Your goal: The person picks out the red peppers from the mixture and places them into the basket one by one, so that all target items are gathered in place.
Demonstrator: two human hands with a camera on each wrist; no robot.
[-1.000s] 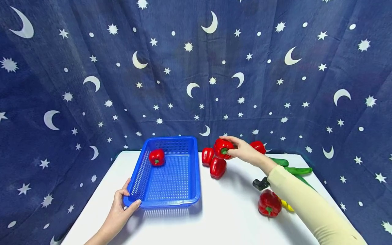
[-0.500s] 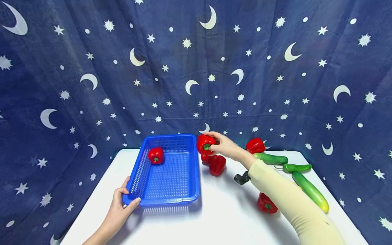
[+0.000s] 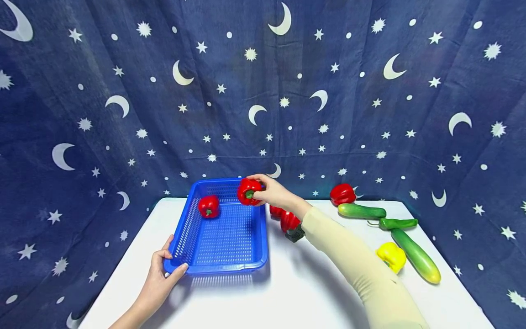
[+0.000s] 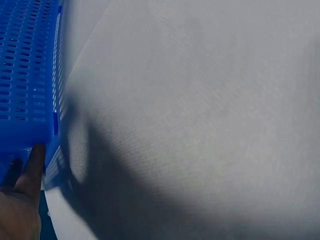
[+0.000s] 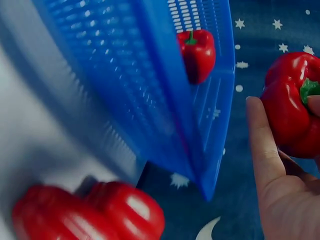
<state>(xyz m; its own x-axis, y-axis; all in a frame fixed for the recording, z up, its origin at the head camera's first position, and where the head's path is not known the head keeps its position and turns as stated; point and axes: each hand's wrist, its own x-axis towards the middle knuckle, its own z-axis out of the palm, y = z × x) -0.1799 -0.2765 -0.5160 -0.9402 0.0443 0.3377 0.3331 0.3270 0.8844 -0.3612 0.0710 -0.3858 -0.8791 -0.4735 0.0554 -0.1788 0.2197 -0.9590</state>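
My left hand (image 3: 160, 272) grips the near left corner of a blue plastic basket (image 3: 267, 256); in the left wrist view its fingers lie against the basket wall (image 4: 22, 75). My right hand (image 3: 274, 192) holds a red bell pepper (image 3: 248, 189), green stem toward me, above the far right part of the basket. In the right wrist view, thumb and fingers are round that pepper (image 5: 290, 100). Another red bell pepper (image 3: 208, 206) lies in the basket's far left. Two more red peppers, one of them the nearer pepper (image 3: 289, 221), sit just right of the basket, partly hidden by the right wrist.
At the right of the white table (image 3: 230, 301) are a red bell pepper (image 3: 343, 194), a cucumber (image 3: 361, 211), a long green pepper (image 3: 397, 224), a larger cucumber (image 3: 417, 256) and a yellow bell pepper (image 3: 391, 257). A dark blue curtain (image 3: 230, 91) hangs behind the table.
My right hand has carried its red bell pepper leftward, from above the loose peppers to over the basket. My left hand keeps its grip on the basket corner. The yellow pepper has come fully into view.
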